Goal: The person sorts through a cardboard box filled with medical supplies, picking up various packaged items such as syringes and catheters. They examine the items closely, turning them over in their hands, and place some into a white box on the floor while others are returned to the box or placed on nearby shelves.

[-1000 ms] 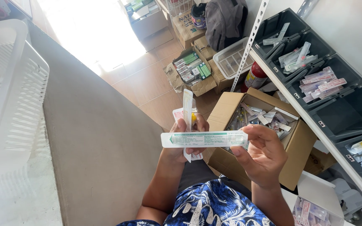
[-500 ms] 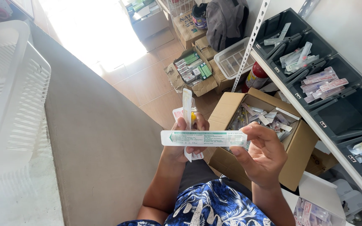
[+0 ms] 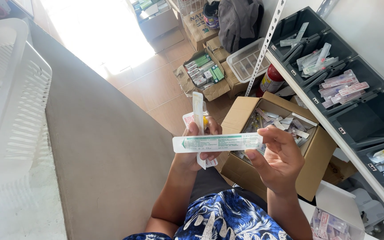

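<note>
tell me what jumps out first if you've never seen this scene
Dead centre, the right hand holds a long white packet with a green stripe level, across a bunch of upright packets gripped in the left hand. Just behind the hands sits an open cardboard box full of similar packets, and on the right a row of dark shelf bins holds more.

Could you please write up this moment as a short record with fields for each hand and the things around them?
Left hand: left hand grips a bunch of upright sealed packets, one long strip standing tallest.
Right hand: right hand pinches the end of a long white packet with green print, held level across the left hand's fingers.
Below the hands: open cardboard box full of small sealed packets.
Right side: grey shelf bins, most holding packets.
Left side: white plastic basket on a grey ledge.
</note>
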